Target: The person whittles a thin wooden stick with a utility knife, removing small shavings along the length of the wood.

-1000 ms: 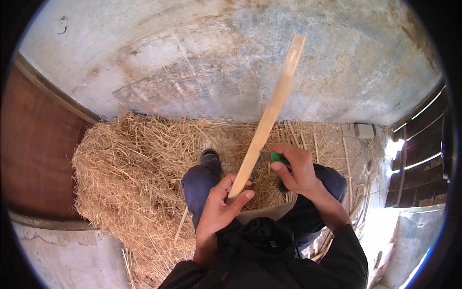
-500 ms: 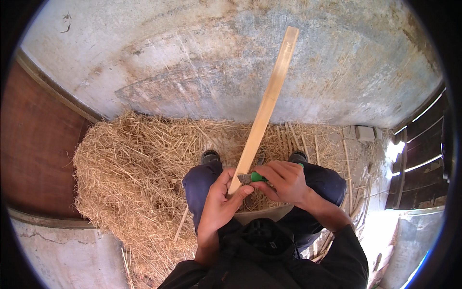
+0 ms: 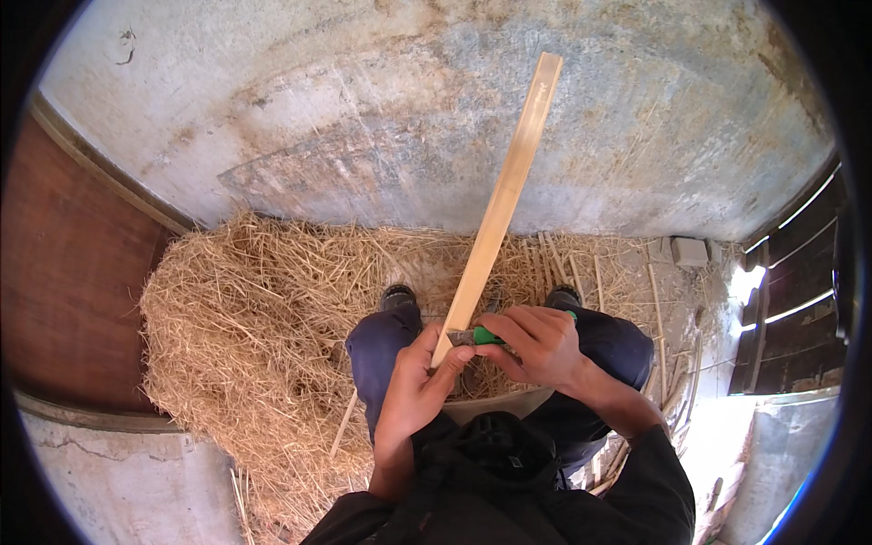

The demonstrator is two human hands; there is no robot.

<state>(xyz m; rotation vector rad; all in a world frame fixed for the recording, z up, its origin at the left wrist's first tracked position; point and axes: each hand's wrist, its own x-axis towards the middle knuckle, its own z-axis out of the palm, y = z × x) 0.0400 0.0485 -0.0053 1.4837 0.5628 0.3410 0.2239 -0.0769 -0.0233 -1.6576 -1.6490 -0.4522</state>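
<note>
A long pale flat wooden slat [image 3: 501,204] slants up from my lap toward the wall, its far end raised. My left hand [image 3: 413,391] is closed around its near end, with the thumb by the edge. In my right hand [image 3: 540,345] is a knife with a green handle [image 3: 489,336], fingers wrapped round it. The short grey blade [image 3: 461,337] lies across the slat's right edge, close to my left thumb. Fingers and wood hide part of the blade's tip.
Loose straw [image 3: 263,318] is heaped on the left and under my legs. A stained wall [image 3: 363,109] rises ahead. Thin sticks [image 3: 656,309] lie to the right, near a grey block [image 3: 689,252]. A reddish-brown panel [image 3: 77,272] stands at far left.
The slat has turned slightly about its length, and its far end sits a touch lower. The blade and both hands have shifted only a little at the near end.
</note>
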